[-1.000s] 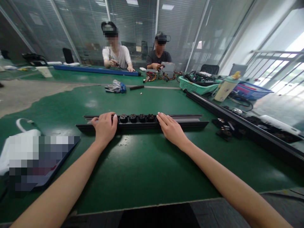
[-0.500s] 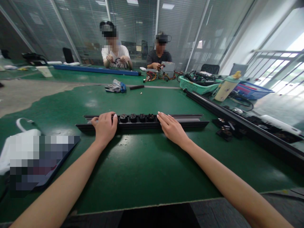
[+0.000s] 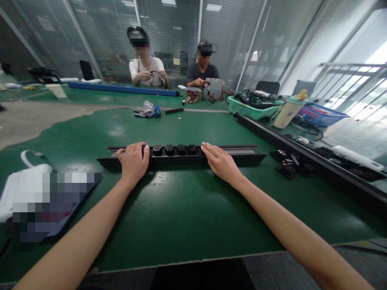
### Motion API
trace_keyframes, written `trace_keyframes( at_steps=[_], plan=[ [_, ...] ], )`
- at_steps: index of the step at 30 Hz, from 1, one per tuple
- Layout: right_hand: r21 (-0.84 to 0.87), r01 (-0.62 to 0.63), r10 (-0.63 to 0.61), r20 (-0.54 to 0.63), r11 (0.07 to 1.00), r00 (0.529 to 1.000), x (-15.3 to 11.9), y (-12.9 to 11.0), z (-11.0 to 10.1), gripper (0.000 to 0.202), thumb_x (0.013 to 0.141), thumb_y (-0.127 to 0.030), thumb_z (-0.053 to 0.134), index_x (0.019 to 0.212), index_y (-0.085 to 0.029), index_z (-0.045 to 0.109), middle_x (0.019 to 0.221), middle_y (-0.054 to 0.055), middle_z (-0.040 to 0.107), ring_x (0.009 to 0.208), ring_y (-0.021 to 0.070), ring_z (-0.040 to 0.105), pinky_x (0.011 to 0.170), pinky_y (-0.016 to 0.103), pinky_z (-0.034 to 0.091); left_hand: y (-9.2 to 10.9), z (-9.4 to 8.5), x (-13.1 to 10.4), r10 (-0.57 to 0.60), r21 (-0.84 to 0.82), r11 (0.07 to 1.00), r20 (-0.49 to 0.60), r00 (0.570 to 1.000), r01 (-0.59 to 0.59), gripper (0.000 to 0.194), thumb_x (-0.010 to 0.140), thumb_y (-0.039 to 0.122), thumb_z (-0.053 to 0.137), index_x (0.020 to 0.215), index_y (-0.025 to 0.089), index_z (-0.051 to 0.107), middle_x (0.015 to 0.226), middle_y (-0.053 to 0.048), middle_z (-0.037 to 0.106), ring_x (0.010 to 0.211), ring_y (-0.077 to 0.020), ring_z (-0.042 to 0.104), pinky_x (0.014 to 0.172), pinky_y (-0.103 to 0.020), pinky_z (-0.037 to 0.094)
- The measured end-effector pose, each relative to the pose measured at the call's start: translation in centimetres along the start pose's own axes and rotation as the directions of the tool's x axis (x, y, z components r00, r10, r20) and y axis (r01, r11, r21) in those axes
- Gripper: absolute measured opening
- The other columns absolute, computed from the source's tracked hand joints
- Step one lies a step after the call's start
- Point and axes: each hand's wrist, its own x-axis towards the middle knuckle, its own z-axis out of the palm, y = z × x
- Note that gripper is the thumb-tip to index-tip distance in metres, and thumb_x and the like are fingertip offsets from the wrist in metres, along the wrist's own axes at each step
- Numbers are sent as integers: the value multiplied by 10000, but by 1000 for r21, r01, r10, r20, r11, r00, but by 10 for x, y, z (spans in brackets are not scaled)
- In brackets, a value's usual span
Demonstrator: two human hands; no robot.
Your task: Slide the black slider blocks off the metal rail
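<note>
A long black channel (image 3: pixel 178 160) lies crosswise on the green table, with several round black modules (image 3: pixel 169 150) in a row inside it. My left hand (image 3: pixel 133 161) is closed around the channel left of the visible modules, its thumb beside the row. At the row's right end my right hand (image 3: pixel 219 161) rests over the channel, fingers pressed together and reaching to the last module. Whatever lies under its palm is hidden.
On the right, a long black rail (image 3: pixel 296 151) slants past loose black parts (image 3: pixel 286 169), a green basket (image 3: pixel 252 108) and a cream bottle (image 3: pixel 288 112). A glove (image 3: pixel 147 109) lies farther back; a tablet-like object (image 3: pixel 71 205) is at left. Two people (image 3: pixel 148 70) sit opposite.
My right hand has shifted very slightly to the right along the channel. My left hand and the channel look unmoved. Across the table, one person's hands have come to a different pose.
</note>
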Motion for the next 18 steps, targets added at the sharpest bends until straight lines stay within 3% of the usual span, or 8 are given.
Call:
trace_keyframes(
  at_steps=[18],
  plan=[
    [3,-6,6,-41,1000,999,-1,3,-4,518,1069,-148,453,1556,-180,627,1607,125,602,1480,270,590,1285,503,464,1,-2,0,-9,11,1000,26,1000,8,458,1071,421,301,1235,194,663,1319,-195,742,1307,-360,621,1133,-568,305]
  ],
)
